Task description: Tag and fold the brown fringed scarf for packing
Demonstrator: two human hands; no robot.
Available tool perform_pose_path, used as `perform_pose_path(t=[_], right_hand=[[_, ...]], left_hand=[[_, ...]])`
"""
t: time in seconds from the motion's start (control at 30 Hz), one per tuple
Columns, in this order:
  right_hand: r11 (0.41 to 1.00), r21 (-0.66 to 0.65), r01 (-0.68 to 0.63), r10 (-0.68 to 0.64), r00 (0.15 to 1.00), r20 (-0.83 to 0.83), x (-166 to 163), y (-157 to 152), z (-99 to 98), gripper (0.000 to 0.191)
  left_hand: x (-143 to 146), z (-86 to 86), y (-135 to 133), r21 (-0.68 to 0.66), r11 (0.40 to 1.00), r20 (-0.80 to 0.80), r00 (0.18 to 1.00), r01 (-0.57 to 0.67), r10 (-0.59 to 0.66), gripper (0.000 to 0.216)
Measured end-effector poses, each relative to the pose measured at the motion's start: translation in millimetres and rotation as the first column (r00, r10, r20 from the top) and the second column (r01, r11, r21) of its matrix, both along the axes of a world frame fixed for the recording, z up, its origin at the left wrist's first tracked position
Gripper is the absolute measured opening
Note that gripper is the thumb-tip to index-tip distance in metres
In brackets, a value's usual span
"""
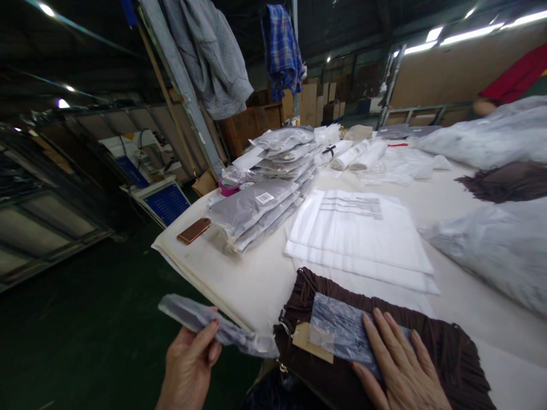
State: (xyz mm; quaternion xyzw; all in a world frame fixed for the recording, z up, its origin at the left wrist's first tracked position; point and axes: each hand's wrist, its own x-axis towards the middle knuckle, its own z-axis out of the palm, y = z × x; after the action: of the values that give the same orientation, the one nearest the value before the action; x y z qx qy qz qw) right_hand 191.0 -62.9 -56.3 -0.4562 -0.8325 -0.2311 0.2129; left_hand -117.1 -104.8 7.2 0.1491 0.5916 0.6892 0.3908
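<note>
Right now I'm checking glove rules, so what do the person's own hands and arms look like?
Both hands are bare: no gloves, rings or watch show. The left hand has dark red polish on the nails. The right hand has unpainted-looking nails. No sleeves reach the wrists in view.

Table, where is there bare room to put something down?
Bare table shows between the phone, the grey packet stack and the brown garment. A strip runs between the white bags and the big plastic bundle. The far end, around the rolls, is crowded.
</note>
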Motion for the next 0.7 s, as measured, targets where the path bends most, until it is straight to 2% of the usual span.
perform_pose_path(t=[0.03, 0.07, 0.1, 0.13, 0.17, 0.2, 0.23, 0.27, 0.33, 0.43, 0.5, 0.53, 0.6, 0.7], right_hand=[[1.000, 0.018, 0.007, -0.007, 1.000, -0.017, -0.7, 0.1, 0.6, 0.064], [1.000, 0.023, 0.013, -0.012, 1.000, -0.024, -1.6, 0.3, 1.2, 0.067], [1.000, 0.026, 0.017, -0.016, 0.999, -0.030, -2.5, 0.6, 1.9, 0.068], [1.000, 0.025, 0.019, -0.018, 0.999, -0.036, -3.4, 1.0, 2.4, 0.069], [1.000, 0.019, 0.013, -0.012, 0.999, -0.042, -4.2, 1.3, 2.7, 0.070], [1.000, 0.017, 0.005, -0.004, 0.999, -0.053, -4.8, 1.3, 2.7, 0.070], [1.000, 0.013, 0.000, 0.001, 0.998, -0.070, -5.1, 1.0, 2.5, 0.071], [1.000, 0.010, 0.000, 0.001, 0.995, -0.098, -5.1, 0.3, 2.2, 0.072], [1.000, -0.011, 0.011, -0.012, 0.984, -0.179, -4.0, -2.9, 2.4, 0.074], [0.986, -0.163, 0.047, -0.104, 0.927, -0.362, 1.3, -11.3, 8.8, 0.076], [0.963, -0.259, 0.074, -0.187, 0.875, -0.446, 6.4, -16.6, 17.2, 0.075], [0.960, -0.264, 0.093, -0.207, 0.870, -0.448, 8.8, -17.9, 21.4, 0.074], [0.981, -0.169, 0.096, -0.151, 0.925, -0.349, 12.3, -17.0, 26.1, 0.070], [0.999, 0.026, -0.045, 0.046, 0.998, -0.051, 14.7, -8.1, 19.3, 0.067]], left_hand=[[7.7, 12.0, 4.5, 0.060, 0.995, -0.188, 0.980, 0.081, -0.068, 0.024], [17.8, 22.0, 10.0, 0.093, 0.976, -0.389, 0.910, 0.195, -0.144, 0.022], [30.1, 29.6, 16.7, 0.093, 0.935, -0.582, 0.781, 0.342, -0.228, 0.016], [44.0, 34.5, 24.3, 0.061, 0.866, -0.742, 0.603, 0.496, -0.293, 0.010], [58.8, 36.5, 32.6, 0.012, 0.773, -0.859, 0.402, 0.634, -0.317, 0.006], [74.0, 35.5, 41.1, -0.044, 0.671, -0.928, 0.219, 0.740, -0.302, 0.005], [88.6, 31.8, 49.3, -0.086, 0.593, -0.963, 0.085, 0.801, -0.255, 0.008], [101.8, 25.7, 56.7, -0.128, 0.548, -0.979, -0.018, 0.827, -0.202, 0.010], [121.7, 9.1, 67.1, -0.233, 0.531, -0.972, -0.184, 0.815, -0.145, 0.011], [133.5, -14.5, 70.6, -0.310, 0.565, -0.943, -0.324, 0.764, -0.080, 0.014], [133.6, -22.5, 68.1, -0.296, 0.581, -0.934, -0.356, 0.758, -0.011, 0.016], [133.0, -23.8, 66.5, -0.293, 0.582, -0.930, -0.369, 0.759, 0.012, 0.016], [132.1, -22.1, 64.1, -0.317, 0.570, -0.920, -0.391, 0.758, 0.009, 0.015], [130.8, -12.1, 63.3, -0.411, 0.508, -0.901, -0.420, 0.757, -0.104, 0.007]])
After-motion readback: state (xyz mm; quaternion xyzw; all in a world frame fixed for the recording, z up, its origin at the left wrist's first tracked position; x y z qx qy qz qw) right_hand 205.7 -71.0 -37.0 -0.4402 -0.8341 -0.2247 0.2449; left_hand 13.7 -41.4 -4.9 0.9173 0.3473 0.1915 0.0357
